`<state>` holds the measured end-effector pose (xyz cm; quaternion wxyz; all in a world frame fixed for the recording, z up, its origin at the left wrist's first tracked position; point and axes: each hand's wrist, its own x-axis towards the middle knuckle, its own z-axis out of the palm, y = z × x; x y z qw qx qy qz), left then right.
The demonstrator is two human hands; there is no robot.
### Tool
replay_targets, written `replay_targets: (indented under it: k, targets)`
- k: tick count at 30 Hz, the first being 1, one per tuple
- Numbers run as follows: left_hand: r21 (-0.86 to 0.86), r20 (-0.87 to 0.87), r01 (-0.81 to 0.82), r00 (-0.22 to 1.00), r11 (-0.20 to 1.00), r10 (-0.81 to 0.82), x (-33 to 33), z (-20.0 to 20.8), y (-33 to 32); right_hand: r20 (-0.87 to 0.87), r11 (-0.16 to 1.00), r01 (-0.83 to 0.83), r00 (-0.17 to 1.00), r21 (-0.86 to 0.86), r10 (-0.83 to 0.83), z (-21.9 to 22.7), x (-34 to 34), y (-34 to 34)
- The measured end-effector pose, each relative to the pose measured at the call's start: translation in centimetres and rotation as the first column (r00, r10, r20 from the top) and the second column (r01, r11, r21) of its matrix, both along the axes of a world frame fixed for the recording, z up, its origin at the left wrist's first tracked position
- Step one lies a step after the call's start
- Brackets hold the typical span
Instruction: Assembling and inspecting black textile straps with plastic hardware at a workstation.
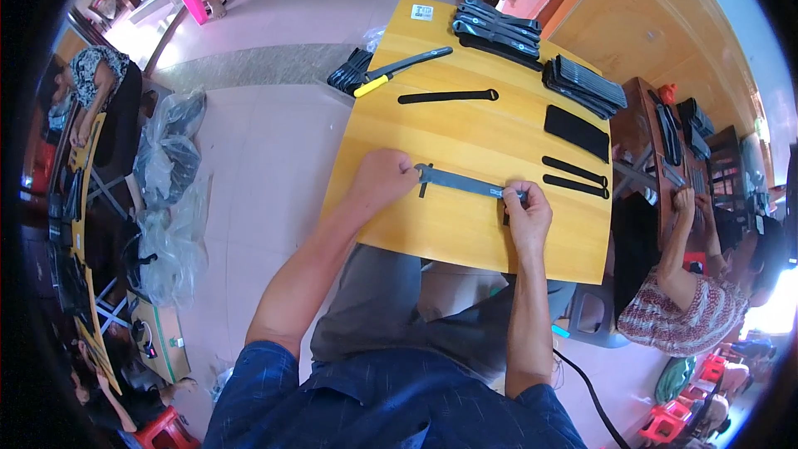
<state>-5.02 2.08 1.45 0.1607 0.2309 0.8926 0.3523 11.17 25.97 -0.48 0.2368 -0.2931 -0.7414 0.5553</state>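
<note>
A dark grey flat strip (461,182) is stretched between my hands just over the near half of the table. My left hand (385,179) is closed, its fingertips pinching the strip's left end. At the other end, my right hand (529,212) grips the strip between thumb and fingers. Short black pieces show below the strip near both ends; how they join it is hard to make out. Beyond my hands lies a single black strap (449,96) with a round loop at one end. Two more black looped straps (575,185) lie side by side to the right.
On the yellow wooden table (465,237) are a black rectangular pad (576,132), stacked grey strips (584,86), bundled straps (497,27) and a yellow-handled tool (371,86). Black straps (349,71) bunch at the left edge. Co-workers sit at tables on both sides; plastic bags (170,150) lie leftward.
</note>
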Motion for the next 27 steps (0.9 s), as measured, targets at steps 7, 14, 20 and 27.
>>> replay_targets:
  k: [7, 14, 20, 27]
  targets:
    - [0.009, 0.008, -0.020, 1.000, 1.000, 0.020, 0.3, 0.6, 0.0, 0.036, 1.000, 0.027, 0.999, -0.005, -0.026, 0.4, 0.0, -0.3]
    - [0.022, 0.048, -0.051, 0.998, 0.998, 0.050, 0.6, 0.6, 0.0, 0.054, 0.999, 0.033, 0.998, 0.012, -0.033, 0.3, 0.2, -0.4]
    - [0.066, 0.027, -0.074, 0.997, 0.995, 0.072, 0.8, 0.5, -0.1, 0.058, 1.000, 0.028, 0.998, 0.013, -0.029, 0.3, 0.2, -0.3]
    - [-0.013, 0.036, -0.056, 0.998, 0.998, 0.056, 0.6, 1.5, 0.0, 0.079, 1.000, 0.026, 0.996, 0.003, -0.026, 0.9, 0.1, -0.6]
